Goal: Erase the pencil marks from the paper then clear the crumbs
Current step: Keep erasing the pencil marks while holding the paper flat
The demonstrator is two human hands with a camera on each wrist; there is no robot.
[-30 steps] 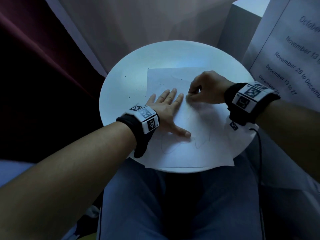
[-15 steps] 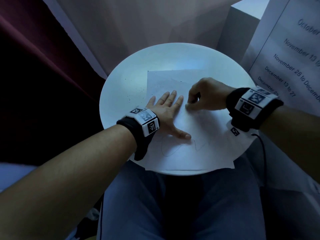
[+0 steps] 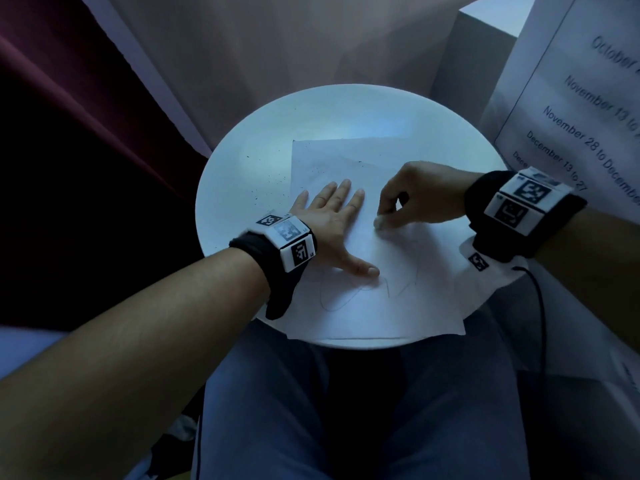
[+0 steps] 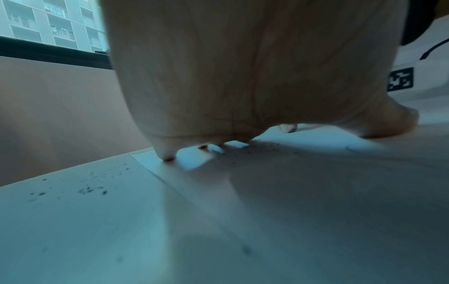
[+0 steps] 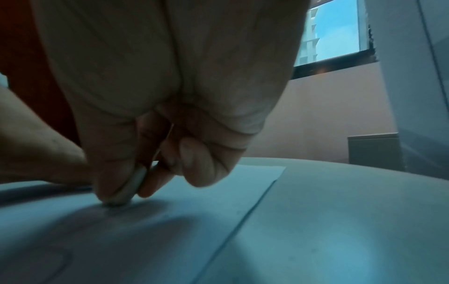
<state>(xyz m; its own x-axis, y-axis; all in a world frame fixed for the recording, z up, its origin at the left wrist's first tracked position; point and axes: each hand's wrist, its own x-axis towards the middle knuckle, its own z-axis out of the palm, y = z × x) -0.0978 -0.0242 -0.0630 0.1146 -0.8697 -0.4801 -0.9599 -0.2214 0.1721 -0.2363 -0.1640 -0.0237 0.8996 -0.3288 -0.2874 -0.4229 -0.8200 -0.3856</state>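
The paper [image 3: 377, 282] was a single thin sheet lying flat on the round white table [image 3: 242, 168], its near edge reaching the table's rim, so it looked light, floppy and likely to skid or crease under rubbing. That is probably why the left hand [image 3: 332, 223] lay on it with fingers straight and spread, thumb out to the side, pinning it down near the spot being worked. The right hand [image 3: 415, 199] pinched a small pale eraser [image 5: 126, 190] between thumb and fingertips, its lower end touching the sheet. The eraser looked small and firm, best held low near the rubbing end (a high grip would probably let it wobble).

As for looks: the sheet was white, with a faint looping pencil line [image 3: 363, 292] still visible just in front of the left thumb. Dark crumbs [image 3: 273, 185] were scattered on the bare table just left of the sheet, with more showing on the paper itself in the left wrist view.
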